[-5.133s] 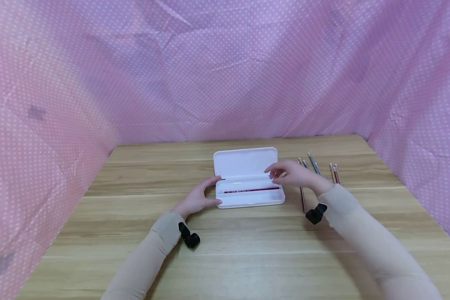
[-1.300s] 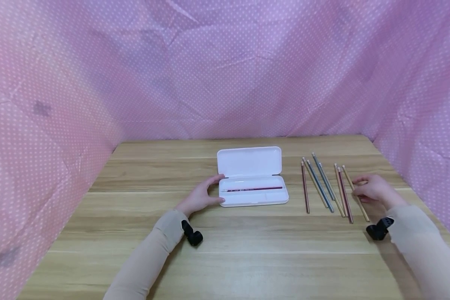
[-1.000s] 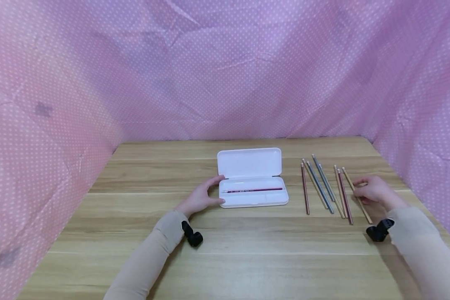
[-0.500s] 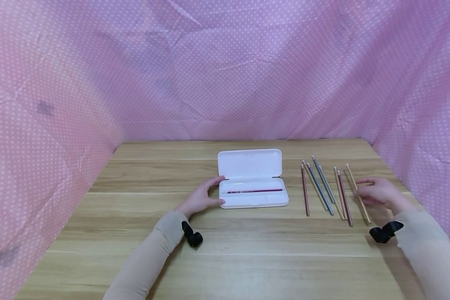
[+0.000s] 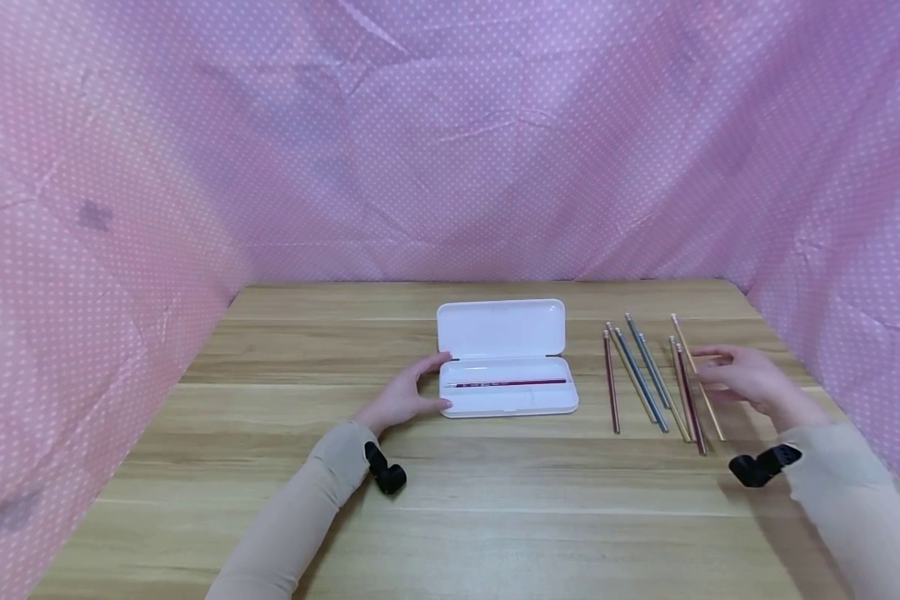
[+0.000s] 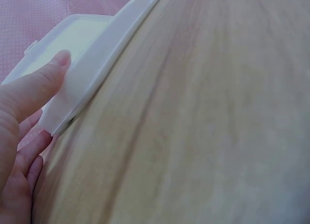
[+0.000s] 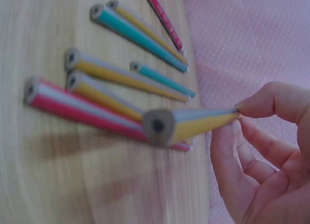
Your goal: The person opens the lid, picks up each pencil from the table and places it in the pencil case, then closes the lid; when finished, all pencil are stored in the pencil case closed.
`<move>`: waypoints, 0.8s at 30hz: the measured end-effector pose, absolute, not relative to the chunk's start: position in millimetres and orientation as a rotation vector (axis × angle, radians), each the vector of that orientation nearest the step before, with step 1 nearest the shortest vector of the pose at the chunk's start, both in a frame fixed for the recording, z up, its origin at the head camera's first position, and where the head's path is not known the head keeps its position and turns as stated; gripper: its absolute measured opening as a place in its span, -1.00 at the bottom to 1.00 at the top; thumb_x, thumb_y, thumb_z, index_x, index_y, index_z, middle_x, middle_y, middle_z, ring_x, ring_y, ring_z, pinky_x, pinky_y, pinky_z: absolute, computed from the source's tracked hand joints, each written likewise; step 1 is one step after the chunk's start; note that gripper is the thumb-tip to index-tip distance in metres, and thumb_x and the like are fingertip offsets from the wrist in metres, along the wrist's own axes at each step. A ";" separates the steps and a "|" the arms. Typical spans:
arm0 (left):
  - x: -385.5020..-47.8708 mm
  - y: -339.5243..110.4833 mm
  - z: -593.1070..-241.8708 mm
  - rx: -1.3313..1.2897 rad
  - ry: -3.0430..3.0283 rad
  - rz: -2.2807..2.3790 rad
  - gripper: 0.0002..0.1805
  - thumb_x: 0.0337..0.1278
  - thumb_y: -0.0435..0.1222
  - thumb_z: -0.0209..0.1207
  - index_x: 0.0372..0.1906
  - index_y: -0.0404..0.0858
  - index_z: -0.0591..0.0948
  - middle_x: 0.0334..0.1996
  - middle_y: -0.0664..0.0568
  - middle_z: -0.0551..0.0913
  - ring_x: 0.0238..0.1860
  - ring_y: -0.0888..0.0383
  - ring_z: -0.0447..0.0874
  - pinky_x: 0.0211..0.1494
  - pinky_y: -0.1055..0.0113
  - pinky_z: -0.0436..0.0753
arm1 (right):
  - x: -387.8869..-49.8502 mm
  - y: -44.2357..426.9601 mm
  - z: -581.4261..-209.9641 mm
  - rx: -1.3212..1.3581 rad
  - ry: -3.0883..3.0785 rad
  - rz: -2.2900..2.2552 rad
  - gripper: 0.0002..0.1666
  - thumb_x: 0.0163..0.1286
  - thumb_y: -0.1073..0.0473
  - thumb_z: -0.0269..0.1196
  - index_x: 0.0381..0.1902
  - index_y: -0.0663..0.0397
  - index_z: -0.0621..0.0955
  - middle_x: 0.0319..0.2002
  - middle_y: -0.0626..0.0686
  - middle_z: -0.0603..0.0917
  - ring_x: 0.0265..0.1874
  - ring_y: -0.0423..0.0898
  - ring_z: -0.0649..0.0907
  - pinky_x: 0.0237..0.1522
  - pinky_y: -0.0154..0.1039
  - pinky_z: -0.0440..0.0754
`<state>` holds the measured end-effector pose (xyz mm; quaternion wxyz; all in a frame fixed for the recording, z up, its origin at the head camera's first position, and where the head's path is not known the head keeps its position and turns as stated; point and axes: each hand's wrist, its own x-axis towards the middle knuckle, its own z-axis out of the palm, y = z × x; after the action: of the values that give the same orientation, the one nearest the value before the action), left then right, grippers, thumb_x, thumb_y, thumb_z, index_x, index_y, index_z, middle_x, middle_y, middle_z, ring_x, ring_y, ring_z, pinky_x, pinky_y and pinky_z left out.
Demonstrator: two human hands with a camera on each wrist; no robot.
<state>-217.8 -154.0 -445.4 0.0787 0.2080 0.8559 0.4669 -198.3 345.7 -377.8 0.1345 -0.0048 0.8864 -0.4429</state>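
Note:
A white pencil case (image 5: pixel 501 330) lies with its lid raised, and one dark red pencil (image 5: pixel 506 383) lies lengthwise inside. My left hand (image 5: pixel 399 398) holds the case's left end between thumb and fingers; in the left wrist view the thumb presses on the rim of the case (image 6: pixel 92 71). My right hand (image 5: pixel 753 383) pinches a yellow pencil (image 7: pixel 206 123) between thumb and index finger, lifted off the table. Its unsharpened end points toward the right wrist camera. Just left of that hand lie a red pencil (image 5: pixel 690 400) and a blue pencil (image 5: pixel 640 379), among several others.
The pencils, red, yellow and blue, lie side by side on the wooden table (image 5: pixel 510 508) right of the case, with a red pencil (image 5: pixel 611 383) nearest it. Pink dotted cloth (image 5: pixel 450 150) hangs behind the table and along both sides.
My right hand went from the case to the rightmost yellow pencil, took hold of it and lifted it, and now shifts it leftward over the other pencils. My left hand stays at the case.

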 end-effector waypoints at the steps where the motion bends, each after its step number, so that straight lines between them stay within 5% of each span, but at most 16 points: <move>1: -217.6 -154.0 -445.3 0.621 2.560 1.397 -0.16 -0.08 -0.30 0.41 0.38 -0.07 0.31 0.28 -0.02 0.43 0.32 0.04 0.32 0.44 0.08 0.20 | -198.5 343.9 -378.0 -0.019 2.559 -1.299 -0.26 0.36 0.26 0.13 0.32 0.58 0.10 -0.12 0.19 0.62 -0.33 -0.35 0.61 -0.21 -0.27 0.69; 5: -217.6 -153.8 -445.3 0.616 2.557 1.389 -0.16 -0.08 -0.29 0.41 0.38 -0.06 0.31 0.28 -0.02 0.43 0.33 0.05 0.31 0.44 0.09 0.20 | -198.9 337.8 -379.2 -0.043 2.526 -1.350 -0.26 0.35 0.27 0.14 0.31 0.58 0.11 -0.21 -0.05 0.61 -0.34 -0.37 0.61 -0.23 -0.29 0.69; 24: -221.3 -154.6 -447.1 0.640 2.551 1.395 -0.15 -0.09 -0.27 0.41 0.39 -0.07 0.30 0.31 0.00 0.40 0.34 0.04 0.30 0.45 0.07 0.18 | -208.3 267.6 -363.8 -0.297 2.562 -1.343 -0.35 0.25 0.39 0.13 0.29 0.48 0.27 -0.14 0.14 0.54 -0.34 -0.32 0.56 -0.31 -0.37 0.65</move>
<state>-221.3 -154.6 -447.1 0.0821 0.2141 0.8541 0.4669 -208.3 267.6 -363.8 0.1165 -0.1014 0.8751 -0.4586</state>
